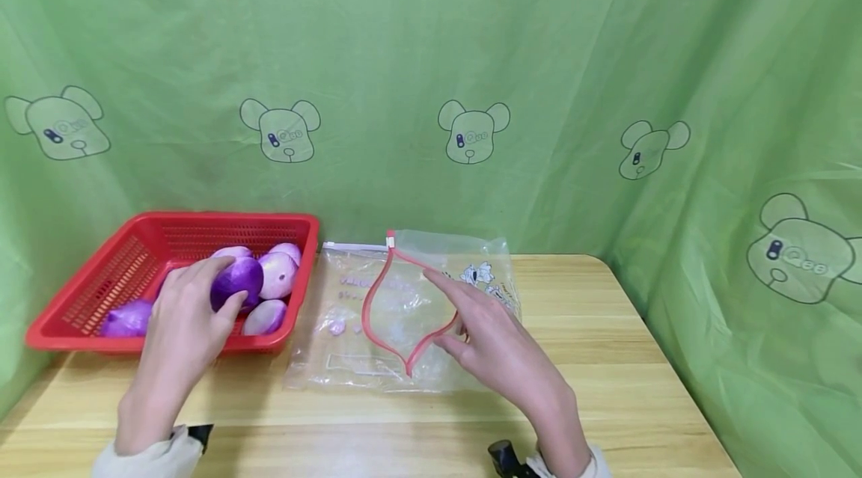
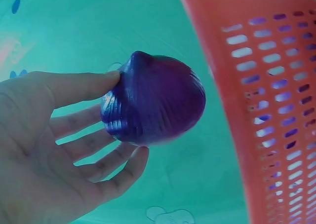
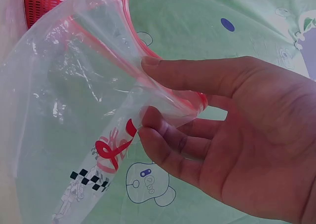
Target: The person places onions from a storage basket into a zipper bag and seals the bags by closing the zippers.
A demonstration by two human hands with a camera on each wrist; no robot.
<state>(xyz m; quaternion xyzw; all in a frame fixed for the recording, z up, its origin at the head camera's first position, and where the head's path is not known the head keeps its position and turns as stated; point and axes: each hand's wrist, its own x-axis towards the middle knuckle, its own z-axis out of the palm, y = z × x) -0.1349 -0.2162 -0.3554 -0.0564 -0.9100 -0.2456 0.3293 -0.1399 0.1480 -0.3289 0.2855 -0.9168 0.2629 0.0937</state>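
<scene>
My left hand grips a dark purple onion between thumb and fingers, above the right part of the red basket. In the left wrist view the onion shows whole, beside the basket's slotted wall. My right hand holds the edge of a clear zip bag, whose red-rimmed mouth gapes. In the right wrist view the thumb lies over the red zip rim, with curled fingers on the other side of the film.
Several purple and whitish onions lie in the basket. A pale zip strip runs along clear plastic lying flat beneath the red-rimmed bag. The wooden table meets a green printed curtain behind and at the sides.
</scene>
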